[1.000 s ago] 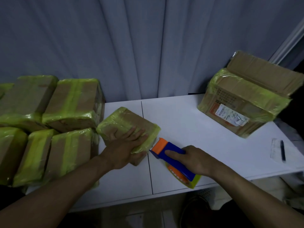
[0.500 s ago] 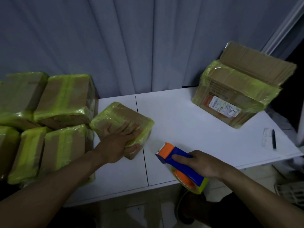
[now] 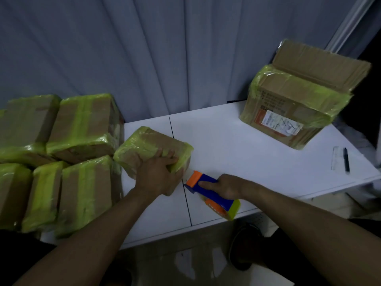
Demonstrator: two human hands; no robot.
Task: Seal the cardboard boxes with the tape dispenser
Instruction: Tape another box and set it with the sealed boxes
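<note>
A small cardboard box (image 3: 148, 146) wrapped in yellow-green tape lies on the white table (image 3: 237, 153) left of centre. My left hand (image 3: 158, 174) grips its near right corner, fingers on top and thumb on the side. My right hand (image 3: 223, 186) holds the blue and orange tape dispenser (image 3: 208, 188) by its handle, index finger stretched along the top. The orange head of the dispenser sits close to the box's near right corner. A yellow-green tape roll (image 3: 231, 209) hangs at the dispenser's rear, over the table's front edge.
Several taped boxes (image 3: 61, 145) are stacked at the left. A larger box (image 3: 292, 112) with an open flap and a shipping label stands at the back right. A pen (image 3: 346, 159) on a paper slip lies at the right edge. Grey curtain behind.
My right hand has brought the dispenser back up to the box's near right corner. My left hand has shifted from lying flat on the top to gripping that corner.
</note>
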